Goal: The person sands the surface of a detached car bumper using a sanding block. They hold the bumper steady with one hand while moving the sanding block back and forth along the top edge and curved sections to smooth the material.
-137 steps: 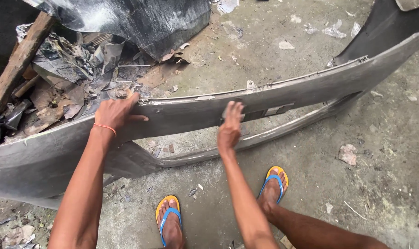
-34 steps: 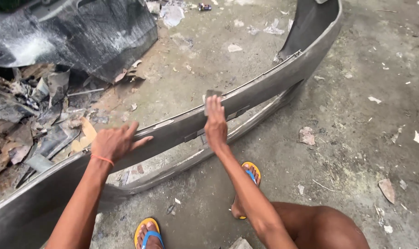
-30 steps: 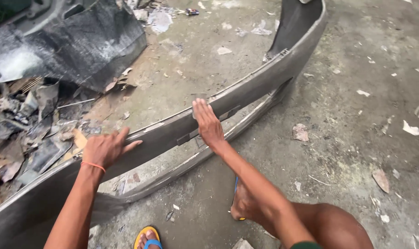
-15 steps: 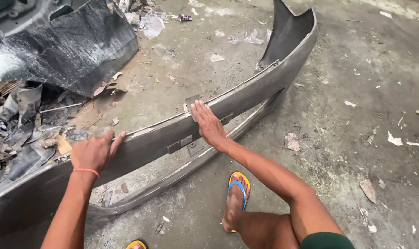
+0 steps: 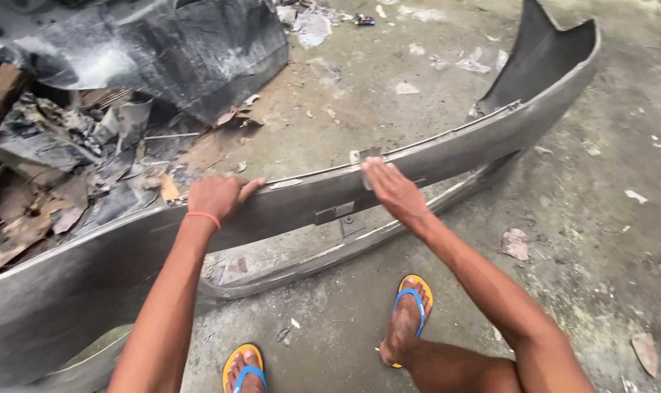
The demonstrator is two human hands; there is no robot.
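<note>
Far left there's a heap of scrap (image 5: pixel 61 182), torn dusty sheets and cardboard bits, with a big crumpled dark panel (image 5: pixel 163 51) lying behind it. In front of that runs a long grey car bumper (image 5: pixel 287 207), standing on its edge on the concrete floor (image 5: pixel 599 240) and stretching from the bottom left corner up to its curled end at the upper right. The left hand (image 5: pixel 215 196), with an orange band at the wrist, sits on the bumper's top edge, fingers together and curled over the rim, thumb sticking out to the right along the edge. Moving right, the right hand (image 5: pixel 391 191) lies flat on the bumper's face near the middle, fingers straight and close together, and under its fingertips there looks to be a small grey pad or scrap of sanding paper (image 5: pixel 364 156), though I can't tell exactly what it is. Below, two feet in yellow flip-flops with blue straps (image 5: pixel 412 309) stand on the floor just beside the bumper. Scraps of litter are scattered over the floor on the right.
</note>
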